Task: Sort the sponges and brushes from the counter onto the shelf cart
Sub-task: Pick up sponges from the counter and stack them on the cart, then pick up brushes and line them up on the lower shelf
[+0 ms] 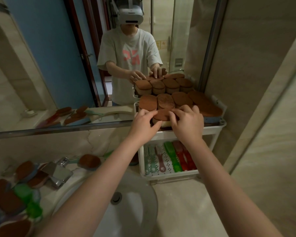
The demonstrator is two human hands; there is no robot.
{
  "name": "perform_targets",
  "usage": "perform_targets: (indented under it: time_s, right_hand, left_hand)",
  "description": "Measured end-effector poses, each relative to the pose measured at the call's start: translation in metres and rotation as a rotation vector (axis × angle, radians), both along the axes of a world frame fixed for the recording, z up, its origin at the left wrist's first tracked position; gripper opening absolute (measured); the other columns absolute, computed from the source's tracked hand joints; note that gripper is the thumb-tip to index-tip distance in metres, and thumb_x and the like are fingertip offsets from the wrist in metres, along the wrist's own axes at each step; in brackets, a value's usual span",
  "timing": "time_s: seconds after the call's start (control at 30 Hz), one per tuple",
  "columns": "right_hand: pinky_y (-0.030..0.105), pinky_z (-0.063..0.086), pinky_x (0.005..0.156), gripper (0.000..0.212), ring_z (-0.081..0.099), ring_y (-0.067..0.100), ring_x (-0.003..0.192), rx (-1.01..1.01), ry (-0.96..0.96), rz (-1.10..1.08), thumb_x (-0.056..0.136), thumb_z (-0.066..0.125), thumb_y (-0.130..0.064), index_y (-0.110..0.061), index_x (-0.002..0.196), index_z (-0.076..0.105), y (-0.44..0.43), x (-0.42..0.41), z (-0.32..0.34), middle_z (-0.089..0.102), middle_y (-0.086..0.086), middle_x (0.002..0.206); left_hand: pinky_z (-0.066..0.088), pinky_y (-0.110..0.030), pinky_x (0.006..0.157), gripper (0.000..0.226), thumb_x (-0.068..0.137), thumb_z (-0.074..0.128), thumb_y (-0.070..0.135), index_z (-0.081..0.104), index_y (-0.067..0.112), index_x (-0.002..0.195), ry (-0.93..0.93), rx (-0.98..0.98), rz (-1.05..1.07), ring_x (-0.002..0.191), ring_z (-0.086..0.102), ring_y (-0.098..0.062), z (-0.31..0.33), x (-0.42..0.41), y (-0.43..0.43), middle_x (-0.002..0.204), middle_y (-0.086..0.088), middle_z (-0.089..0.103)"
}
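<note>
Both hands are up at the shelf cart (pixel 212 129) and this is the placing step: one brown sponge (pixel 162 114) is being set into the front row of the top tier. It is held from both ends. The left hand (pixel 143 124) has its fingers (pixel 149 114) curled over the sponge's left edge with the thumb tucked beneath. The right hand (pixel 186 124) has its fingers (pixel 178 112) draped over the right edge, so both are pinching that one sponge. It sits between the two hands, just in front of the packed rows of sponges (pixel 166 100) behind it, and seems to rest on top of another at the tier's front edge (whether it is fully seated I cannot tell, since the hands cover the ends).

What next? By my reading, it needs a gentle press to level it with its neighbours. Then both hands let go cleanly, without dragging the stack forward off the rim.

After that it's back to the counter (pixel 92 170) on the left, where plenty waits: sponge-headed brushes (pixel 90 161) near the tap and a heap of sponges and green pieces (pixel 22 194) further down. The lower tier already carries a line of brushes (pixel 171 156), so brushes look bound there and sponges up top. I'd put the task at well past halfway.
</note>
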State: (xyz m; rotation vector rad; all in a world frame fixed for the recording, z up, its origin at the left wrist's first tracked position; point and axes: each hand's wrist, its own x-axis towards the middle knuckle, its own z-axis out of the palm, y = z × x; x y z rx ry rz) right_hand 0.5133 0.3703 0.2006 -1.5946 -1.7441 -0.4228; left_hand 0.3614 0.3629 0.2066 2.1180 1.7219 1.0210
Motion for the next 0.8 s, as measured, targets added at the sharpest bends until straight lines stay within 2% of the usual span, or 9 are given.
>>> perform_targets:
  time_s: [0.17, 0.27, 0.33, 0.43, 0.57, 0.7, 0.8]
  right_hand:
    - [0.038, 0.038, 0.074, 0.032, 0.055, 0.031, 0.096, 0.036, -0.016, -0.039, 0.09, 0.051, -0.038, -0.019, 0.091, 0.077, -0.008, -0.002, -0.002, 0.072, 0.0, 0.097]
    - [0.042, 0.036, 0.086, 0.028, 0.054, 0.031, 0.107, 0.093, 0.01, -0.032, 0.089, 0.053, -0.035, -0.018, 0.092, 0.075, -0.014, -0.004, -0.004, 0.07, 0.003, 0.106]
    - [0.043, 0.034, 0.092, 0.026, 0.051, 0.03, 0.113, 0.111, 0.012, 0.007, 0.088, 0.053, -0.033, -0.018, 0.096, 0.072, -0.018, -0.009, -0.004, 0.067, 0.005, 0.113]
    - [0.039, 0.035, 0.087, 0.025, 0.048, 0.027, 0.108, 0.147, 0.011, 0.136, 0.084, 0.051, -0.031, -0.02, 0.097, 0.069, -0.03, -0.028, -0.005, 0.065, 0.003, 0.11]
    - [0.035, 0.036, 0.073, 0.024, 0.05, 0.026, 0.091, 0.154, -0.015, 0.335, 0.081, 0.054, -0.027, -0.016, 0.098, 0.066, -0.05, -0.077, -0.014, 0.062, 0.005, 0.096]
    - [0.036, 0.042, 0.071, 0.022, 0.058, 0.027, 0.085, -0.008, 0.012, 0.537, 0.081, 0.054, -0.025, -0.013, 0.096, 0.065, -0.068, -0.141, -0.028, 0.062, 0.006, 0.094]
    - [0.036, 0.048, 0.071, 0.02, 0.062, 0.029, 0.085, -0.235, 0.076, 0.664, 0.083, 0.06, -0.019, -0.01, 0.1, 0.066, -0.081, -0.194, -0.045, 0.065, 0.008, 0.095]
  left_hand:
    - [0.026, -0.028, 0.104, 0.053, 0.092, 0.05, 0.037, 0.04, 0.021, 0.141, 0.043, -0.074, 0.002, 0.125, 0.032, -0.022, 0.003, -0.001, 0.002, 0.127, -0.005, 0.042]
    - [0.03, -0.031, 0.107, 0.052, 0.093, 0.05, 0.034, 0.039, 0.021, 0.141, -0.031, -0.063, -0.015, 0.127, 0.033, -0.02, 0.001, -0.004, 0.0, 0.131, -0.004, 0.04]
    - [0.036, -0.03, 0.104, 0.047, 0.093, 0.052, 0.03, 0.045, 0.018, 0.137, -0.135, 0.002, -0.003, 0.124, 0.038, -0.018, 0.0, -0.009, -0.005, 0.129, -0.004, 0.042]
    - [0.036, -0.023, 0.096, 0.032, 0.092, 0.053, 0.024, 0.056, 0.013, 0.123, -0.238, 0.101, 0.074, 0.117, 0.045, -0.016, -0.002, -0.027, -0.018, 0.123, -0.004, 0.048]
    - [0.045, -0.03, 0.096, 0.021, 0.092, 0.053, 0.019, 0.061, 0.013, 0.11, -0.327, 0.122, 0.183, 0.109, 0.052, -0.016, -0.015, -0.074, -0.04, 0.115, -0.003, 0.053]
    - [0.043, -0.026, 0.09, 0.019, 0.092, 0.053, 0.017, 0.062, 0.01, 0.107, -0.335, 0.077, 0.277, 0.101, 0.052, -0.013, -0.036, -0.139, -0.072, 0.11, -0.003, 0.055]
    - [0.039, -0.023, 0.086, 0.02, 0.089, 0.056, 0.017, 0.064, 0.006, 0.104, -0.333, 0.006, 0.374, 0.099, 0.054, -0.017, -0.057, -0.198, -0.097, 0.109, -0.011, 0.06]
